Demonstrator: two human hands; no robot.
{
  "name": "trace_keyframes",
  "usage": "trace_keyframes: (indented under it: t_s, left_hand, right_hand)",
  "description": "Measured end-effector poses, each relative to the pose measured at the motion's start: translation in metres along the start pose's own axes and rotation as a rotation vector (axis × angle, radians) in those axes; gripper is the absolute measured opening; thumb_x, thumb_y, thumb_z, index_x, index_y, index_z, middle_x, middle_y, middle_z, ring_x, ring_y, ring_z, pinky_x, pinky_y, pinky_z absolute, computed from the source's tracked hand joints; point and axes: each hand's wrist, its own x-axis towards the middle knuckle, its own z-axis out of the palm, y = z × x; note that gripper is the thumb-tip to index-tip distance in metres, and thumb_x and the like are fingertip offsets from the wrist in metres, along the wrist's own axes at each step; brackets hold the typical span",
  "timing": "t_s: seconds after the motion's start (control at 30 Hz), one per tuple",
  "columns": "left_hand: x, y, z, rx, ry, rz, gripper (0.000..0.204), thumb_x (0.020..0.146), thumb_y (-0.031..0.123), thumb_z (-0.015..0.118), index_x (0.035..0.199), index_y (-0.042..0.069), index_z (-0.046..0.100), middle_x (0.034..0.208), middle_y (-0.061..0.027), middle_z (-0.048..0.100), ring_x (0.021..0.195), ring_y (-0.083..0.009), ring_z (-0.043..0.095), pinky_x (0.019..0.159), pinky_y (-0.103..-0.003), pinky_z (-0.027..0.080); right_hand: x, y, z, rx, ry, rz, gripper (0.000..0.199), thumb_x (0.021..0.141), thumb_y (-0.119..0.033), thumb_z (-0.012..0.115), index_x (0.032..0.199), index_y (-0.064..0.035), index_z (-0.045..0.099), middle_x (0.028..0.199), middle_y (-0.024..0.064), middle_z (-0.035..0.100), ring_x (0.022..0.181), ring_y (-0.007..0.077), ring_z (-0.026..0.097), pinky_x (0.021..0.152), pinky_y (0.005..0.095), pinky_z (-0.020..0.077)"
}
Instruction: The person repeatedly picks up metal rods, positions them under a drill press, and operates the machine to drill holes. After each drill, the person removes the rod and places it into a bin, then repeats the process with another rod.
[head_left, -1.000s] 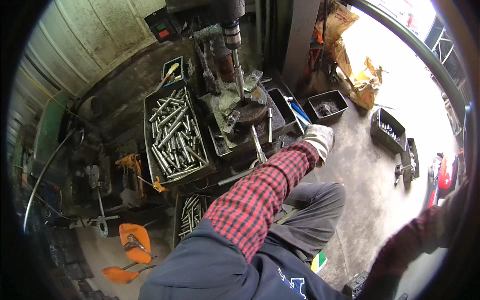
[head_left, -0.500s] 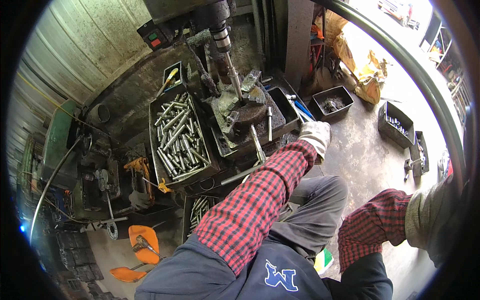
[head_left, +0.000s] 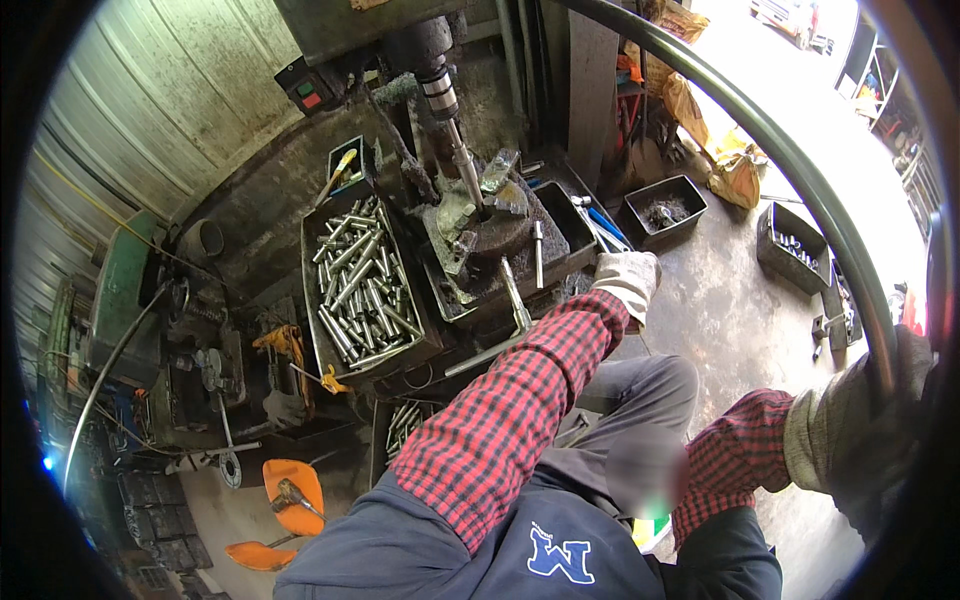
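Left gloved hand (head_left: 628, 280): near front right corner of machine tray (head_left: 574, 262), beside blue-handled tool (head_left: 608, 222); fingers hidden, grip cannot be told.
Right gloved hand (head_left: 905, 370): at lower end of black curved bar (head_left: 797, 165); dark, finger closure cannot be told.
Metal pins (head_left: 365, 285): heaped in bin (head_left: 425, 350), left of tray.
Lettering: blue emblem (head_left: 560, 556), white-outlined, on dark garment (head_left: 420, 560); smaller characters above.
Switch box (head_left: 302, 85): green and red buttons.

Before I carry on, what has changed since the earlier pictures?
The right gloved hand came leftward into clearer view, beside the curved bar, which also appears farther left; any grip is unclear. The camera view shifted slightly. Unchanged: the left gloved hand near the blue object, and the binned steel pins.
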Motion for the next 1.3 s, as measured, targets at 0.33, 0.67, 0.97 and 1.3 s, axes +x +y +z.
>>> trace_keyframes:
  t_s: [0.33, 0.67, 0.97, 1.3]
  left_hand:
    - [-0.004, -0.003, 0.005, -0.009, 0.064, 0.03, 0.014, 0.094, 0.012, 0.078, 0.105, 0.011, 0.086, 0.1, -0.0144, 0.086, 0.096, -0.0332, 0.086, 0.074, -0.049, 0.067]
    - [-0.008, -0.004, -0.001, 0.01, 0.025, 0.057, 0.017, 0.094, 0.012, 0.079, 0.11, 0.01, 0.084, 0.105, -0.017, 0.085, 0.099, -0.0358, 0.086, 0.078, -0.051, 0.067]
    - [-0.005, -0.003, 0.0, 0.049, 0.001, 0.066, 0.016, 0.095, 0.011, 0.079, 0.111, 0.009, 0.083, 0.105, -0.0165, 0.086, 0.1, -0.0348, 0.086, 0.078, -0.05, 0.067]
    - [-0.012, 0.0, -0.011, -0.037, 0.042, 0.01, 0.018, 0.095, 0.011, 0.08, 0.113, 0.01, 0.083, 0.104, -0.0168, 0.086, 0.1, -0.0336, 0.086, 0.078, -0.048, 0.068]
  right_hand:
    - [-0.034, -0.002, -0.008, 0.483, -0.346, 0.111, 0.039, 0.109, -0.021, 0.078, 0.145, -0.0077, 0.071, 0.12, 0.0128, 0.081, 0.101, 0.0258, 0.083, 0.085, 0.0352, 0.0679]
    - [-0.056, -0.029, -0.003, 0.42, -0.356, 0.244, 0.039, 0.105, -0.023, 0.079, 0.137, -0.0031, 0.07, 0.112, 0.0163, 0.078, 0.102, 0.032, 0.081, 0.089, 0.0403, 0.0662]
    - [-0.072, -0.041, 0.002, 0.399, -0.334, 0.246, 0.038, 0.102, -0.028, 0.081, 0.13, -0.0042, 0.071, 0.108, 0.0153, 0.076, 0.101, 0.0332, 0.08, 0.088, 0.0413, 0.0657]
    - [-0.088, -0.054, 0.006, 0.382, -0.305, 0.24, 0.038, 0.098, -0.033, 0.084, 0.122, -0.0055, 0.071, 0.103, 0.0142, 0.075, 0.099, 0.0344, 0.079, 0.088, 0.0425, 0.0651]
